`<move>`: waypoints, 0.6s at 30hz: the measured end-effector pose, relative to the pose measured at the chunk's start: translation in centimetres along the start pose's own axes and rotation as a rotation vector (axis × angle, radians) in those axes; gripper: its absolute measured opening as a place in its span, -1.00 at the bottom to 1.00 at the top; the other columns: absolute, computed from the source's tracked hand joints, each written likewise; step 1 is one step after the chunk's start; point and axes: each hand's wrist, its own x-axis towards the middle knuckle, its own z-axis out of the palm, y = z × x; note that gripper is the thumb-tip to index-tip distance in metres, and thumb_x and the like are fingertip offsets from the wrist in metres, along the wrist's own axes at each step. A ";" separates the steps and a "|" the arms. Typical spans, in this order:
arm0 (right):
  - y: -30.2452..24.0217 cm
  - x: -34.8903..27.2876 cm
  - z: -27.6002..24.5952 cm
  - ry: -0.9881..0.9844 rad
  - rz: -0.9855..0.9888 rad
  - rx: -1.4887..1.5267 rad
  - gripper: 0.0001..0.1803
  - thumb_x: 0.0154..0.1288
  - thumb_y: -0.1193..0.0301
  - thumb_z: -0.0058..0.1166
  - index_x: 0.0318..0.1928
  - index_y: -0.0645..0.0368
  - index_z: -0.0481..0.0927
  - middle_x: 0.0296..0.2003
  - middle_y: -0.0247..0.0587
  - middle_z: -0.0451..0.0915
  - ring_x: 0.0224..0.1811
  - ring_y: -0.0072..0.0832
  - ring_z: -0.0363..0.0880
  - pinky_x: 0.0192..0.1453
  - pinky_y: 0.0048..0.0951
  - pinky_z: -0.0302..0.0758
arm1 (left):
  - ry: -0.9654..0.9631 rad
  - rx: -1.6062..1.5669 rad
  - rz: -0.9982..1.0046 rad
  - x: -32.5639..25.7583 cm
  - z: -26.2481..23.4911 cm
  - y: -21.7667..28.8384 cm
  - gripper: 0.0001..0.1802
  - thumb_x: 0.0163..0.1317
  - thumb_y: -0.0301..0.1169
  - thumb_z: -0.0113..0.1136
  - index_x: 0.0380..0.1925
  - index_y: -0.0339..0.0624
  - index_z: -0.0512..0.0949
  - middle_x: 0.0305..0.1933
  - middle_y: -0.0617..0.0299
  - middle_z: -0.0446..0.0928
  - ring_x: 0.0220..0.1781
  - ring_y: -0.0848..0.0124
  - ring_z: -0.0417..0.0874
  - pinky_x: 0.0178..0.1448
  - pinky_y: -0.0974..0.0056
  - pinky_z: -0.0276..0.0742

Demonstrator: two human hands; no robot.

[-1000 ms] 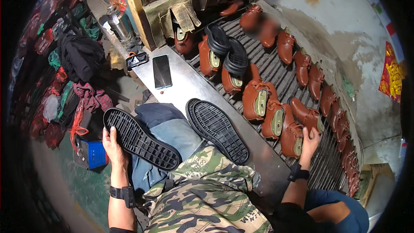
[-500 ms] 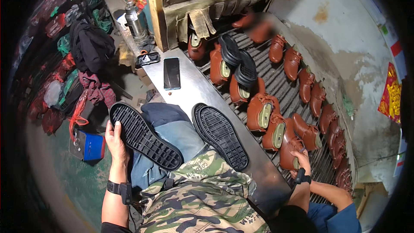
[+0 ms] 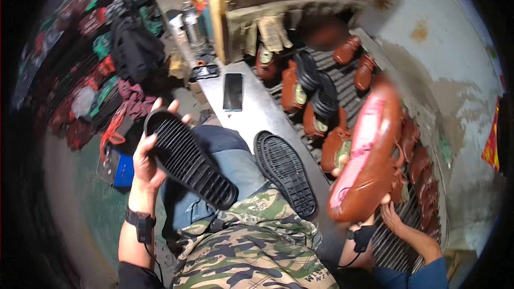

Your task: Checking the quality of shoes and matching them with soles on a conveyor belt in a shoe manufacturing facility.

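My left hand [image 3: 147, 158] grips a black ridged shoe sole [image 3: 193, 160] by its upper edge, tread side up, over my lap. A second black sole [image 3: 286, 174] lies on my thigh beside the metal ledge. My right hand [image 3: 340, 168] holds up a brown leather shoe upper [image 3: 383, 166] on its last, with the pink-coated underside turned toward me. The shoe hides most of that hand; some fingers show at its edge. Close behind it, a co-worker's hand [image 3: 393, 217] in a blue sleeve reaches among the shoes.
A slatted conveyor [image 3: 342, 69] carries several brown shoes, with black soles [image 3: 324, 96] on top of some. It leads under a flap-hung machine opening [image 3: 273, 32]. A phone [image 3: 233, 92] lies on the metal ledge [image 3: 257, 109]. Bagged items [image 3: 85, 101] pile at left.
My right hand has lifted a brown shoe off the conveyor and turned its underside up. My left fingers have shifted around the sole's end. The whole view has swung slightly.
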 end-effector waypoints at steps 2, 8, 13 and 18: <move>4.9 2.3 2.9 -0.026 0.097 0.143 0.36 -0.12 0.01 0.68 0.56 0.25 0.07 0.43 0.23 0.28 0.38 0.30 0.41 0.30 0.52 0.50 | -0.077 0.229 0.047 0.6 2.5 2.5 0.07 0.22 -0.19 0.40 0.63 -0.10 0.01 0.61 -0.09 0.22 0.54 -0.02 0.39 0.57 -0.07 0.37; 11.7 -2.4 4.2 0.580 0.592 -0.211 0.06 -0.07 0.16 0.60 0.44 0.22 0.35 0.34 0.17 0.42 0.33 -0.10 0.49 0.33 -0.07 0.57 | -0.307 0.612 0.149 2.2 2.6 3.0 0.37 -0.03 0.32 0.53 0.58 -0.27 0.08 0.44 -0.07 0.43 0.50 0.15 0.46 0.55 0.01 0.36; 16.5 1.9 4.5 -0.314 -0.009 -1.306 0.58 -0.28 0.22 0.68 0.62 0.01 -0.27 0.46 0.05 0.18 0.48 -0.14 0.30 0.53 -0.05 0.34 | -0.235 0.105 -0.117 0.9 0.2 -0.8 0.28 0.10 0.47 0.11 0.63 -0.13 -0.01 0.50 0.00 0.39 0.50 0.24 0.44 0.62 0.08 0.29; 18.5 0.9 2.1 -0.347 0.091 -1.011 0.56 -0.22 0.38 0.67 0.63 -0.18 -0.32 0.43 0.10 0.29 0.45 -0.07 0.42 0.51 -0.05 0.40 | -0.318 0.077 -0.184 1.8 0.5 -1.7 0.17 0.27 0.42 0.02 0.63 -0.17 -0.01 0.47 0.02 0.41 0.51 0.26 0.42 0.62 0.09 0.28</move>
